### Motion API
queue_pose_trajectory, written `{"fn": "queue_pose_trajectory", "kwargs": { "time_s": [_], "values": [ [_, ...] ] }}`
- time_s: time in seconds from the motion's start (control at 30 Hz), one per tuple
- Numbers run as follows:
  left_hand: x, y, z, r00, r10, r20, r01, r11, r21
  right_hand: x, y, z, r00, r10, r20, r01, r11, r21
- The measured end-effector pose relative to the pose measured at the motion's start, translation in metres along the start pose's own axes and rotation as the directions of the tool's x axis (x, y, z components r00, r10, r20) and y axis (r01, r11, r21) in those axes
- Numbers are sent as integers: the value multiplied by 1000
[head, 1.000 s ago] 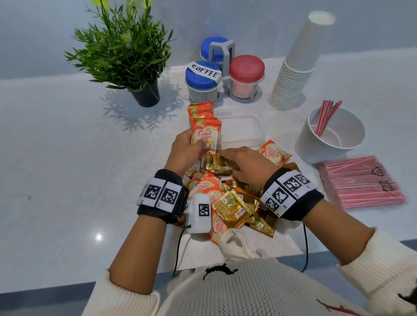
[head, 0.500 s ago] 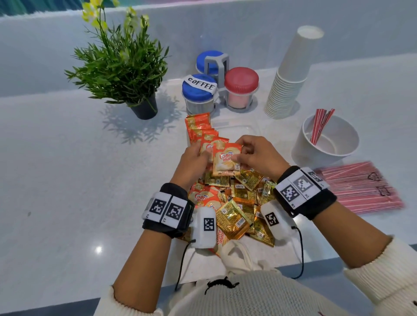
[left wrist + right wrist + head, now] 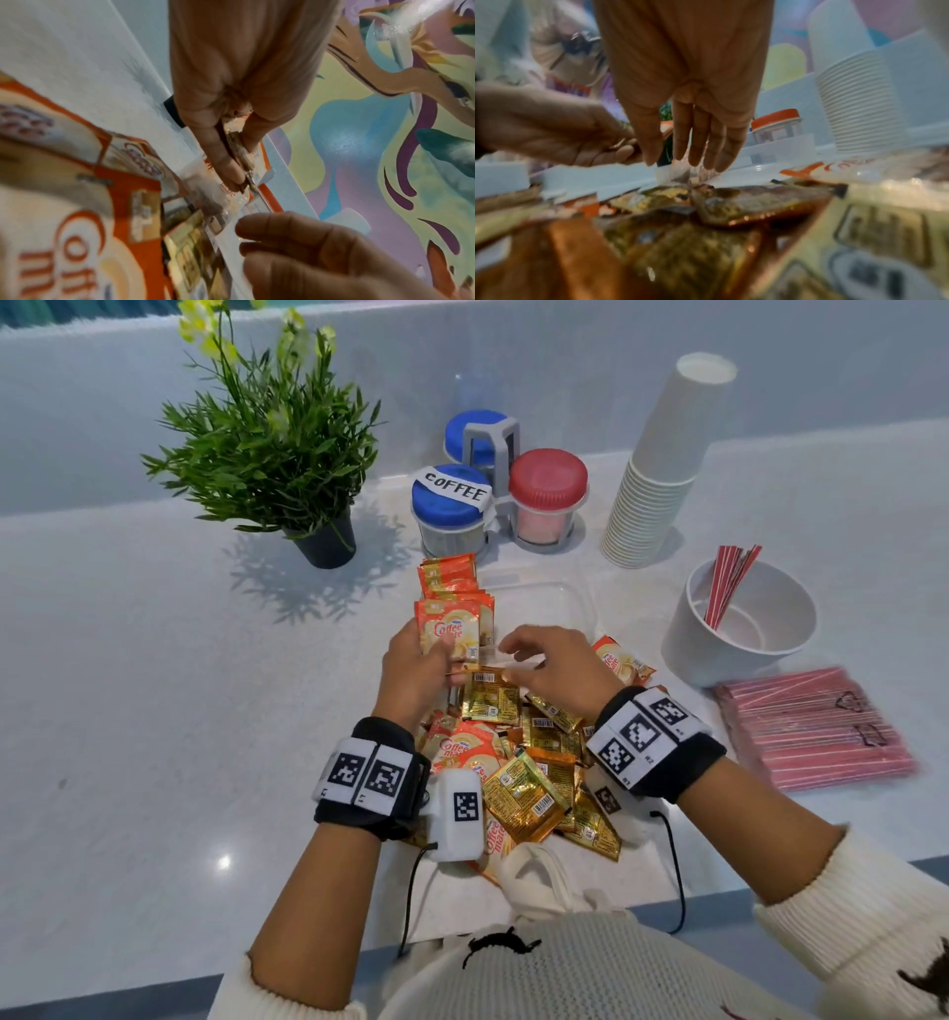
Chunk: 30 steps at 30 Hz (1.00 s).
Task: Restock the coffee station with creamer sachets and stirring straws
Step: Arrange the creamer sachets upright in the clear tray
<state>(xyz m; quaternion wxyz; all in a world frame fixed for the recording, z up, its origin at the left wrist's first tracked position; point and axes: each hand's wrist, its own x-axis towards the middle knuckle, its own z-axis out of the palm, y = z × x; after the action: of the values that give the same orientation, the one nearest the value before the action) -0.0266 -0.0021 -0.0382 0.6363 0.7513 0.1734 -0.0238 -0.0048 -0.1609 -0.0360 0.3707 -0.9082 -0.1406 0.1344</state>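
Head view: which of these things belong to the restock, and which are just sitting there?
Job:
sachets
tray
straws
bowl
left hand, grip on sachets
right hand, empty

Lying about:
plant
jars
cups

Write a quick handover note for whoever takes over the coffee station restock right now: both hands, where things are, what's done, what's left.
Left hand: holds a small stack of creamer sachets upright at the clear tray.
Right hand: open, holding nothing, hovering over the loose sachet pile.
Done: a row of sachets already stands at the tray's left end; a few stirring straws sit in the white cup.
Left: most sachets lie loose on the counter near you; the straw pack to the right of the pile looks unopened.
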Motion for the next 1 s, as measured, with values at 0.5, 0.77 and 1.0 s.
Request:
{"fn": "queue_pose_trajectory", "kwargs": {
  "time_s": [0.5,0.77,1.0],
  "values": [
    [1,-2,-4,999,2,-49,-1,1000,18,-3,-2,4,987,-127,100,146,966,-214],
    [1,0,2,999,14,46,-16,999,37,4,0,-30,993,-60,-100,73,989,128],
    [-2,11,18,987,0,158,-7,999,44,16,-1,-28,991,34,-126,6,954,300]
  ]
}}
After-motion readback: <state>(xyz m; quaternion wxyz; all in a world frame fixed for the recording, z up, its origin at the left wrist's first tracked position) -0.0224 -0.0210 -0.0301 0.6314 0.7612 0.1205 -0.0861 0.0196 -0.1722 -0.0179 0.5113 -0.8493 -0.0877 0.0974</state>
